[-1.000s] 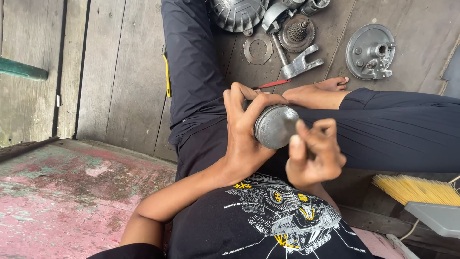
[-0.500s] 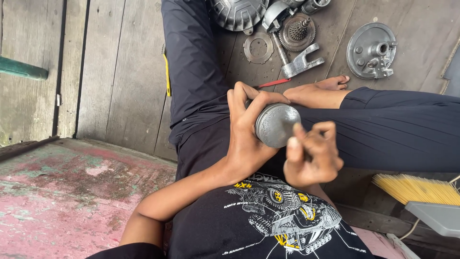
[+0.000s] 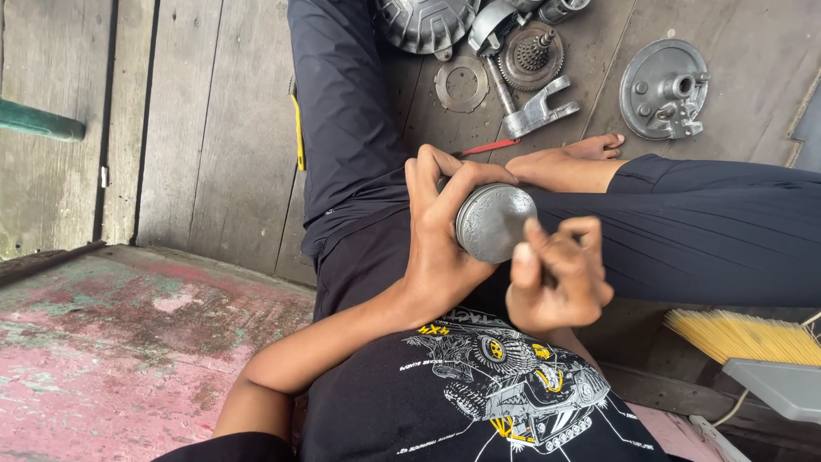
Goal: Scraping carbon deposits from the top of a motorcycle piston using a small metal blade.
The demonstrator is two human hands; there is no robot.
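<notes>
- The left hand [image 3: 436, 244] is wrapping its fingers around a round grey metal piston [image 3: 494, 221], gripping it at lap height with the flat crown turned up toward the face, which seems meant to keep that surface steady and in plain sight.
- The right hand [image 3: 556, 274] is curling into a loose fist, thumb pressing near the piston's rim; whether it is pinching some small tool or cloth cannot be told, as the fingers are hiding it.
- The piston is sitting above the person's dark trousers, well apart from the parts lying on the floor.
- On the wooden floor [image 3: 197, 128] ahead, parts are lying spread out within reach: a ribbed round cover [image 3: 425, 21], a flat ring plate [image 3: 462, 83], a toothed gear [image 3: 530, 58], a forked metal lever [image 3: 539, 107] and a round hub plate [image 3: 667, 88].
- A thin red tool [image 3: 487, 147] is lying just beside a bare foot [image 3: 569, 162].
- A yellow-bristled brush [image 3: 740, 335] is resting at the right edge.
</notes>
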